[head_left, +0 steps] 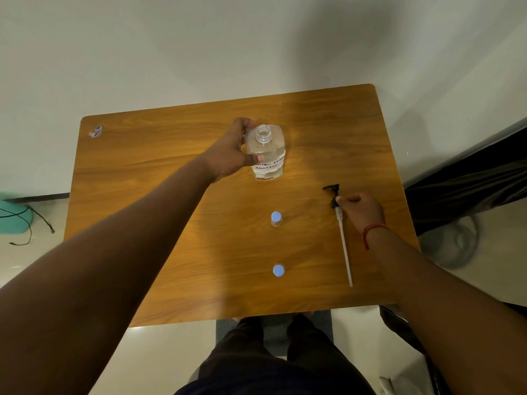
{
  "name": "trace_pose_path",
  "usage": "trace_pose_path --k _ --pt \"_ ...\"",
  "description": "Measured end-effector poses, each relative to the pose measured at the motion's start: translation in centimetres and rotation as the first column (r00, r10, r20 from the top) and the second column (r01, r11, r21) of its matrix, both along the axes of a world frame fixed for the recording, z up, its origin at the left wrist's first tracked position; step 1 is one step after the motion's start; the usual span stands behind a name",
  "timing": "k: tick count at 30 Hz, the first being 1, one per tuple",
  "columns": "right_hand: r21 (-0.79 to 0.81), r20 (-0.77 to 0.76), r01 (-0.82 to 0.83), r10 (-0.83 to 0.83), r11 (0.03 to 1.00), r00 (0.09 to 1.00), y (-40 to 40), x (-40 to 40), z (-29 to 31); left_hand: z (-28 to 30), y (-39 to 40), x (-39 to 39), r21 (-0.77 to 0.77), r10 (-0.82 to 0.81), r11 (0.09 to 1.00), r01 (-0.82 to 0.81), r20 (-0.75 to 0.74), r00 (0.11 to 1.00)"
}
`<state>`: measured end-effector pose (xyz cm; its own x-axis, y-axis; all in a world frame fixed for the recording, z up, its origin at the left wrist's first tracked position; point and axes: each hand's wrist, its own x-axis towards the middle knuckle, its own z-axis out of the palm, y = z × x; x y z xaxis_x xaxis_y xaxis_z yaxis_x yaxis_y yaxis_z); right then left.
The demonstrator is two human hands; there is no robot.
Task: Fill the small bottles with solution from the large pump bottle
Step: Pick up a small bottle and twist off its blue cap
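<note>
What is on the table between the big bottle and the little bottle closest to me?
The other small bottle, blue cap on, stands between them in the head view.

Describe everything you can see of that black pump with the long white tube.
The black plastic pump head with its long white dip tube is off the large clear bottle, whose neck is open. It lies on the wooden table, spout far, tube tip near. The right hand pinches it near the collar.
</note>
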<state>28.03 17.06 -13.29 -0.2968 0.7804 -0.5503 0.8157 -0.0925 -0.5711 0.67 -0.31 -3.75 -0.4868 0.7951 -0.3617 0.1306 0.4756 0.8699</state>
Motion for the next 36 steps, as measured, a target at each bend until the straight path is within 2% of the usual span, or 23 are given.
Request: trace_pose_path --k 3,5,8,10,12,16,19,23,28,36 --pt "0.058 0.011 0.017 -0.018 0.998 1.0 -0.2 -0.2 0.5 0.2 -0.1 0.0 -0.001 -0.002 1.0 0.002 0.017 1.0" --pt "0.182 -0.016 0.015 -0.012 0.983 1.0 -0.5 -0.5 0.8 0.3 -0.4 0.0 -0.007 0.016 1.0 -0.016 0.042 0.999" --pt "0.402 -0.074 -0.115 0.157 0.909 0.985 -1.5 -1.2 1.8 0.1 -1.3 0.3 -0.02 0.106 0.994 -0.105 0.038 0.994" --pt "0.476 -0.11 -0.282 0.374 0.833 0.921 -2.5 -1.7 2.2 -0.4 -2.4 0.8 -0.009 0.228 0.974 -0.228 0.034 0.973" --pt "0.484 -0.134 -0.425 0.545 0.765 0.828 -3.8 -2.1 2.4 -1.3 -3.8 1.7 0.009 0.356 0.934 -0.357 0.051 0.933" --pt "0.522 -0.146 -0.595 0.751 0.611 0.644 -6.1 -2.9 2.4 -3.6 -6.6 3.6 0.013 0.467 0.884 -0.467 0.011 0.884" --pt "0.503 -0.115 -0.68 0.821 0.533 0.559 -7.0 -3.4 2.2 -4.7 -7.7 5.3 -0.035 0.41 0.912 -0.41 -0.014 0.912" --pt "0.517 -0.065 -0.729 0.87 0.448 0.489 -7.7 -4.0 2.0 -6.1 -8.2 7.4 -0.103 0.234 0.965 -0.24 -0.07 0.97" --pt "0.527 0.02 -0.755 0.883 0.39 0.47 -8.2 -4.6 1.8 -7.6 -8.1 9.3 -0.154 0.01 0.988 -0.026 -0.103 0.995" --pt "0.535 0.052 -0.759 0.882 0.372 0.469 -8.5 -5.2 2.3 -7.6 -6.2 10.3 -0.143 -0.077 0.988 0.065 -0.086 0.993"
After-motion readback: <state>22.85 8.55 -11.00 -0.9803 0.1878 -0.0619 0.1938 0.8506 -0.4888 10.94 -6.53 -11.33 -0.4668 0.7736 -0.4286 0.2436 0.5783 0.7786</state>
